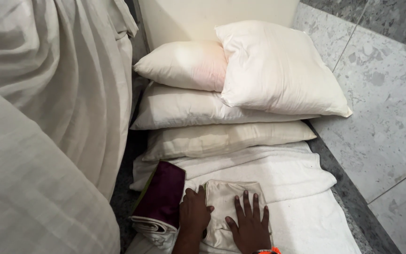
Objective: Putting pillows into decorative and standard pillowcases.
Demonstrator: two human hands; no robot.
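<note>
Down at the near edge, both hands rest on a small folded cream satin cloth that lies on a spread white towel. The left hand lies on the cloth's left edge with its fingers curled loosely over the seam; its grip is half released, pressing more than pinching, and whether the fingertips tuck under the edge cannot be told. The right hand lies flat on the cloth's near right part, fingers spread and straight, palm down, grip fully released and grasping nothing. An orange band shows at its wrist.

Just left of the left hand, touching the cloth's left side, sits a folded maroon velvet cover with a green edge and white lining. Beyond the towel, farther away, cream pillows lie stacked, with a plump white square pillow leaning on top at the far right. A pale draped bedsheet fills the left side. On the right runs a grey speckled stone floor with a dark ledge beside the towel.
</note>
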